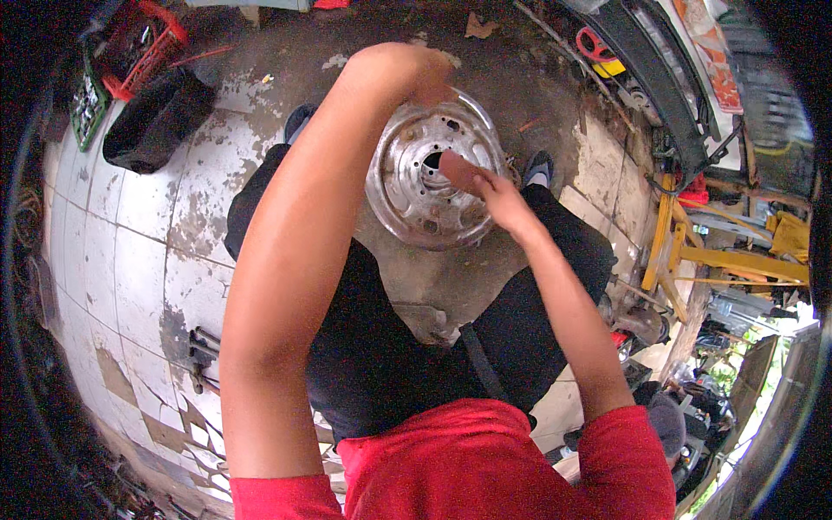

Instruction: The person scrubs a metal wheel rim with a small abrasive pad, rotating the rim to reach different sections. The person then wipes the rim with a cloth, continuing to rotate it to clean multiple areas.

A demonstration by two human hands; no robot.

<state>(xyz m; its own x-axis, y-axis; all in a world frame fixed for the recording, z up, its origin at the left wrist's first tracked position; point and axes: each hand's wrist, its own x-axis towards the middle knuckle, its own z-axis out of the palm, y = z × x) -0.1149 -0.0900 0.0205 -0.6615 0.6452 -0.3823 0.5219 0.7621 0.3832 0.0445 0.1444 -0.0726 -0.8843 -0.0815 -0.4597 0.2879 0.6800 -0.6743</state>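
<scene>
A bare steel wheel rim (pixel 407 212), scuffed and silvery, lies on the floor between my feet. My right hand (pixel 501 198) pinches a reddish-brown piece that looks like folded sandpaper (pixel 459 172). That piece is over the rim's centre hole, and I cannot tell whether it touches the metal. My left arm reaches up across the view, and my left hand (pixel 431 80) is bent over at the rim's far edge. Motion and the wrist hide its fingers, so what it touches or holds does not show.
Chipped white tiles (pixel 139 225) cover the left floor. At the far left stand a red plastic crate (pixel 147 52) and a black tube-like object (pixel 160 121). Along the right lie a yellow metal frame (pixel 737 263), black panels (pixel 667 87) and cluttered parts. Dark tools (pixel 204 351) lie left of my leg.
</scene>
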